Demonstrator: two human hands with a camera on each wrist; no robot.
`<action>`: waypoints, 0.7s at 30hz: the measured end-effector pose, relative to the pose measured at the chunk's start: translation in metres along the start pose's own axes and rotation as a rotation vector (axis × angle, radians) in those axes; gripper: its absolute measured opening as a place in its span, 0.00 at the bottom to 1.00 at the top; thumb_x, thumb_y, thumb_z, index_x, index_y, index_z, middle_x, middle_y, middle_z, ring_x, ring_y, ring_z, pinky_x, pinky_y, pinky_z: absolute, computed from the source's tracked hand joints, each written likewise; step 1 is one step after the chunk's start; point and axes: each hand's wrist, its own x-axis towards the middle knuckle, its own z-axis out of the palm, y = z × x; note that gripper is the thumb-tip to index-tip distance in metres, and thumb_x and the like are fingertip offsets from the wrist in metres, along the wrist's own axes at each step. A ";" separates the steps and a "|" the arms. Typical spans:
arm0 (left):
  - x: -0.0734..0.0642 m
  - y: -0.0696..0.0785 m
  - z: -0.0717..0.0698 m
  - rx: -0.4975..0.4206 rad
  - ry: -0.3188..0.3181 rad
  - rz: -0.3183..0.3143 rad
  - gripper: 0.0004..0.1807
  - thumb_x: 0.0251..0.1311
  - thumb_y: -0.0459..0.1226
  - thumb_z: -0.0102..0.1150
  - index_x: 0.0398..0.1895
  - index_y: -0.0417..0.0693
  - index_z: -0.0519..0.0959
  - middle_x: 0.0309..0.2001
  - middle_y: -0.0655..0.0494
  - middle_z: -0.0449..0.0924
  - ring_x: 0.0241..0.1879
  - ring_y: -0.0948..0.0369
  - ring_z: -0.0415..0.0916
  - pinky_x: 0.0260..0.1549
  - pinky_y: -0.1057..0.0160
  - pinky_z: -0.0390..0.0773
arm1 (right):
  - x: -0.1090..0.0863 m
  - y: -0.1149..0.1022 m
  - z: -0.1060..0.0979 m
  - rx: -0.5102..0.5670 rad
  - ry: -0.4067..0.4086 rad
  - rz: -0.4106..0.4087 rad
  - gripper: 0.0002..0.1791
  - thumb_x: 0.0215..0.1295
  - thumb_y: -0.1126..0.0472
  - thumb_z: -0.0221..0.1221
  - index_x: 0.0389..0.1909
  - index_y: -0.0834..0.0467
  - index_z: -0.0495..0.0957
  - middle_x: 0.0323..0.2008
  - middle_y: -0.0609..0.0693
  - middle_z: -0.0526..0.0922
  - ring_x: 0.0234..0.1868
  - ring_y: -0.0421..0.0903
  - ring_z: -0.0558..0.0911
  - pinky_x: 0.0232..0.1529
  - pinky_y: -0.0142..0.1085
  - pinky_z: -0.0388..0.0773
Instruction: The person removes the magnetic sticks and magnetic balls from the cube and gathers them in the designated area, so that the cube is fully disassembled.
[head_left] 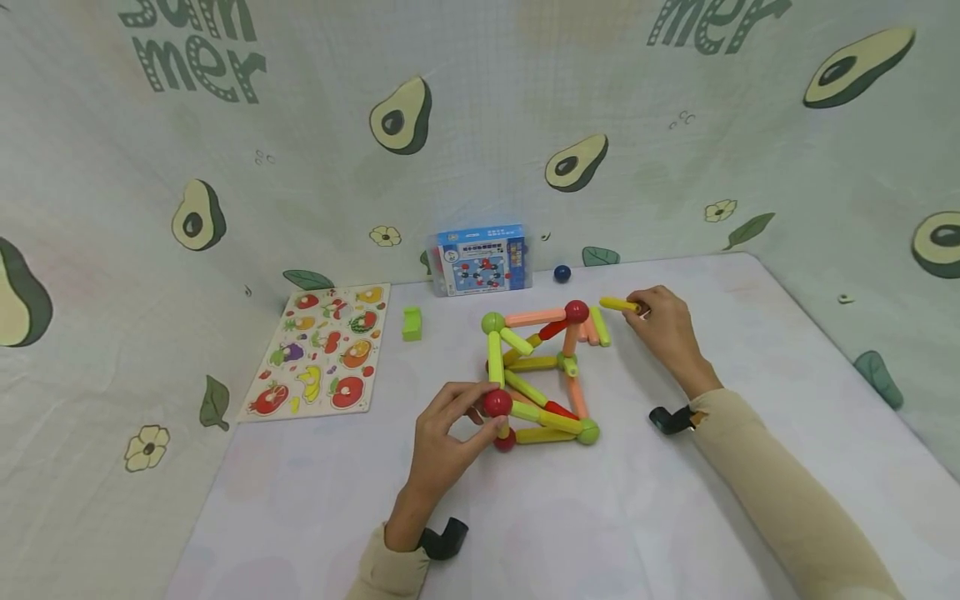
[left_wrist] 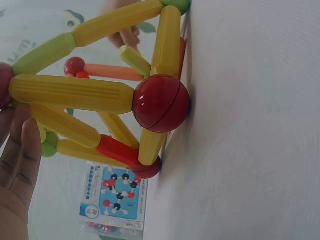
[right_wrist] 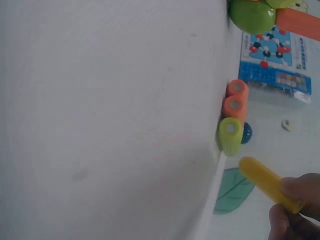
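Observation:
A frame of magnetic rods and balls [head_left: 546, 435] stands mid-table, built of yellow, green, orange and red rods with red and green balls at its corners. My left hand [head_left: 441, 437] holds the red ball [head_left: 497, 403] at its near upper left corner between thumb and fingers. In the left wrist view, a yellow rod [left_wrist: 72, 93] runs from that ball down to a lower red ball [left_wrist: 161, 103]. Off to the frame's right, my right hand [head_left: 667, 332] pinches a loose yellow rod [head_left: 617, 304] by one end, held above the table in the right wrist view.
Loose orange rods and a yellow-green rod [head_left: 600, 327] lie right of the frame. Behind are a dark blue ball [head_left: 562, 273] and a blue-and-white box [head_left: 482, 262]. A green block [head_left: 412, 323] and a fruit puzzle board [head_left: 309, 354] lie left. Avocado-print cloth [head_left: 480, 100] hangs at the back.

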 end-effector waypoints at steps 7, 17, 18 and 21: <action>0.001 0.001 0.001 -0.007 -0.003 0.024 0.25 0.48 0.24 0.75 0.52 0.36 0.81 0.44 0.47 0.79 0.35 0.51 0.78 0.31 0.56 0.84 | 0.001 0.003 0.003 -0.028 -0.104 0.060 0.12 0.64 0.68 0.63 0.45 0.71 0.81 0.41 0.65 0.78 0.40 0.58 0.78 0.42 0.51 0.77; 0.002 0.001 -0.001 0.000 0.001 0.030 0.24 0.47 0.24 0.75 0.51 0.35 0.82 0.43 0.46 0.79 0.34 0.50 0.78 0.30 0.55 0.84 | -0.005 -0.002 0.004 -0.018 -0.344 0.101 0.18 0.65 0.67 0.62 0.53 0.70 0.77 0.48 0.66 0.78 0.46 0.60 0.80 0.47 0.52 0.79; 0.002 0.001 -0.001 -0.001 0.002 0.030 0.24 0.47 0.24 0.75 0.51 0.35 0.82 0.43 0.46 0.79 0.34 0.50 0.78 0.30 0.55 0.84 | -0.006 -0.002 0.005 -0.021 -0.353 0.100 0.18 0.65 0.67 0.62 0.54 0.70 0.77 0.48 0.66 0.78 0.46 0.60 0.80 0.47 0.52 0.79; 0.002 0.000 -0.001 -0.005 0.004 0.024 0.24 0.47 0.24 0.75 0.51 0.35 0.82 0.43 0.47 0.79 0.34 0.50 0.78 0.30 0.55 0.84 | -0.008 -0.004 0.008 -0.023 -0.381 0.095 0.18 0.65 0.66 0.62 0.53 0.70 0.78 0.48 0.66 0.78 0.45 0.59 0.80 0.47 0.51 0.79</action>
